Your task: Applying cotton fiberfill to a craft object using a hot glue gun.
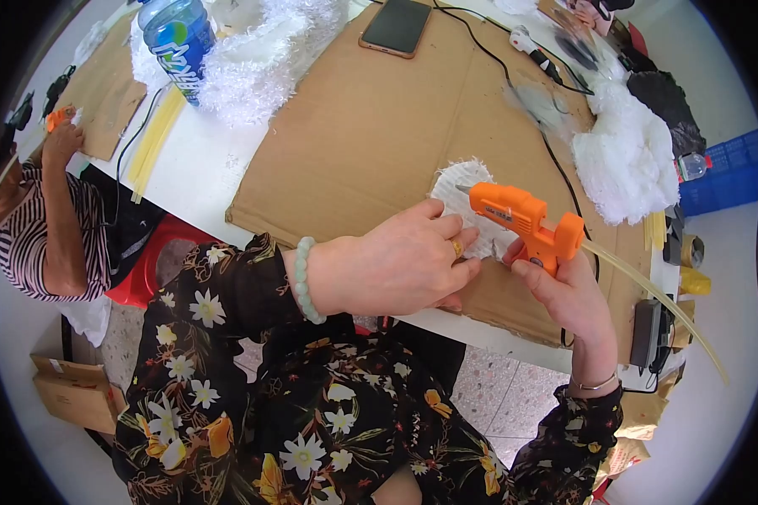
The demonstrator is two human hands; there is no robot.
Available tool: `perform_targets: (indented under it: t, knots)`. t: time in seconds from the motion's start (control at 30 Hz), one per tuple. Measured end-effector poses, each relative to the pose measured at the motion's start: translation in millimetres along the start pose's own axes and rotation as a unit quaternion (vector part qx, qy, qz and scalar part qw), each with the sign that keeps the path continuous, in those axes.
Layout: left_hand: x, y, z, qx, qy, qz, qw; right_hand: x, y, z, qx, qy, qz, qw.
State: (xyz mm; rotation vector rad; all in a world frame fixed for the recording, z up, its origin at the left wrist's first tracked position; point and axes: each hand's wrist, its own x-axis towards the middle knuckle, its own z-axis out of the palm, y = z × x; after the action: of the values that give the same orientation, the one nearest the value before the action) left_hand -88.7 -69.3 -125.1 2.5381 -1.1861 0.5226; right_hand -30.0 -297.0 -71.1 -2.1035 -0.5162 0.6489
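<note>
The right hand (568, 290) is clamped around the handle of an orange glue gun (526, 217), nozzle over a small white fuzzy piece (463, 187) on cardboard (370, 143). The left hand (404, 257) presses fingers flat on that piece, which looks light, soft and floppy, best pinned near its edge.

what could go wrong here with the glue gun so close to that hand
1. The glue gun in the right hand has its tip over the white fuzzy piece, right beside the left hand pressing it down; those fingers could get burned.
2. The long glue stick juts out behind the gun and might snag.
3. The black cord trails across the cardboard and could catch.
</note>
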Motion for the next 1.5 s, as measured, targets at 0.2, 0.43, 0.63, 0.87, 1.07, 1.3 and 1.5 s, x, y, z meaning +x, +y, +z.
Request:
perform_targets:
  t: [0.2,0.43,0.63,0.87,1.07,1.3,1.5]
  knots:
    - [3.6,-4.1,9.3,-0.014,0.001,0.014,1.0,0.4,6.2,2.1,-0.019,0.022,0.024,0.999]
    - [0.5,0.1,3.3,0.006,0.01,0.001,1.0,3.4,4.6,1.9,-0.032,0.024,0.003,0.999]
    - [1.2,0.0,5.2,0.001,0.015,-0.001,1.0,4.3,5.2,0.6,-0.033,0.039,0.02,0.999]
    - [0.5,0.9,5.8,0.003,0.027,-0.009,1.0,3.5,15.6,-1.1,0.003,0.055,-0.024,0.998]
    - [3.0,1.1,2.8,0.0,0.03,-0.01,0.999,-3.7,18.6,-7.0,0.039,0.043,0.007,0.998]
    - [4.9,0.6,-0.5,-0.02,-0.042,-0.024,0.999,-2.2,15.0,-3.6,0.02,0.048,-0.001,0.999]
    - [1.6,0.5,1.3,-0.026,-0.049,-0.031,0.998,4.4,7.3,1.7,-0.023,0.02,0.015,0.999]
